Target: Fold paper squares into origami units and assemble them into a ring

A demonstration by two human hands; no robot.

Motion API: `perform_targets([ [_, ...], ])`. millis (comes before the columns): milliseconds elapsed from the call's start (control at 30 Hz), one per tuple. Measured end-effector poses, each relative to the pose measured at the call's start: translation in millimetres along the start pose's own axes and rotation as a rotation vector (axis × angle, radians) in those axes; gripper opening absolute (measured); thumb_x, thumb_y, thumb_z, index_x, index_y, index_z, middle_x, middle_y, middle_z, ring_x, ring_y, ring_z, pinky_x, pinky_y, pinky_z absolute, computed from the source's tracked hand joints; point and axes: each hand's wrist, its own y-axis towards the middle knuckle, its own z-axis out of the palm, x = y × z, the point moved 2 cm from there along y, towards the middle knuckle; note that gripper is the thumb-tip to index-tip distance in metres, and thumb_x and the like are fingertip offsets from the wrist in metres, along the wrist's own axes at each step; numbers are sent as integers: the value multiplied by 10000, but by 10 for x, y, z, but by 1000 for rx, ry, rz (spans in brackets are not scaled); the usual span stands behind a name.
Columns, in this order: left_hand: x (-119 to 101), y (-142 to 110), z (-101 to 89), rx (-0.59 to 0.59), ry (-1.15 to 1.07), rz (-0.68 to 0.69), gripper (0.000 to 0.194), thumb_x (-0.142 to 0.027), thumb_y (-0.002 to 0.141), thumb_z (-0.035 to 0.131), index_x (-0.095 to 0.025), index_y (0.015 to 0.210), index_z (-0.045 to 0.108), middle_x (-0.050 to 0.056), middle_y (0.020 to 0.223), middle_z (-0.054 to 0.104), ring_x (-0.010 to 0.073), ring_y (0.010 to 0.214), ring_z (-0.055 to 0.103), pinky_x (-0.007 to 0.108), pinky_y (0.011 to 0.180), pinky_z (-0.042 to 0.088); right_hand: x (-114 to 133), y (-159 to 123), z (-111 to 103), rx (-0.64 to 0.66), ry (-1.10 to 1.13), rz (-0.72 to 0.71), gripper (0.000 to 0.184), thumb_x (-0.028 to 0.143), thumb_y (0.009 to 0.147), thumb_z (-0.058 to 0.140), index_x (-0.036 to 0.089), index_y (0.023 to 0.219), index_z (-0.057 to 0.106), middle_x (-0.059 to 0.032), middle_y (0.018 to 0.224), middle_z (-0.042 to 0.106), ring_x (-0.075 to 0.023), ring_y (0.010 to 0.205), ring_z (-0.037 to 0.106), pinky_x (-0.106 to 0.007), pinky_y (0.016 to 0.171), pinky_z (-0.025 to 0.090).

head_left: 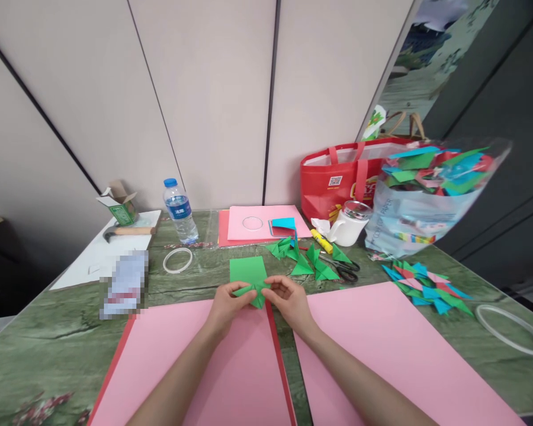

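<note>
Between both hands is a small folded green paper, pinched at its two sides over the far edge of a pink sheet. My left hand grips the left side of the fold with thumb and fingers. On the opposite side my right hand pinches the other end. Just beyond them lies a flat green square of paper. Several folded green paper pieces are scattered behind my right hand, close to black-handled scissors and a yellow glue stick.
A second pink sheet covers the right front. Farther back stand a water bottle, a white mug, a red bag and a plastic bag of folded papers. A hammer and white ring lie left.
</note>
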Motion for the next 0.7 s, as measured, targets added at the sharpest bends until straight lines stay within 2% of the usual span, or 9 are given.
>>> perform_targets([
  [200,23,6,17,-44,38,45,234,-285,536,726,-135,637,578,-42,608,538,102,491,555,213,489,462,-15,-29,27,-2,-24,-6,242,262,623,679,176,834,597,28,623,511,-115,569,514,-222,523,435],
  [300,32,13,12,-16,88,71,216,-299,570,705,-134,636,582,-36,615,542,99,511,546,211,500,468,1,-41,19,-21,-91,-31,226,259,638,664,169,841,623,8,650,537,-130,601,528,-235,551,453],
  [467,39,18,3,68,19,51,212,-309,581,703,-124,624,610,-17,609,556,115,548,539,268,561,505,43,-56,20,14,-183,-70,231,248,659,650,182,880,649,-5,677,568,-136,614,536,-243,565,459],
  [700,34,3,9,62,-24,90,198,-298,588,702,-117,639,642,5,630,570,120,578,525,264,553,513,34,-57,21,23,-257,-105,266,255,672,656,198,931,665,-13,696,583,-129,586,519,-236,528,438],
])
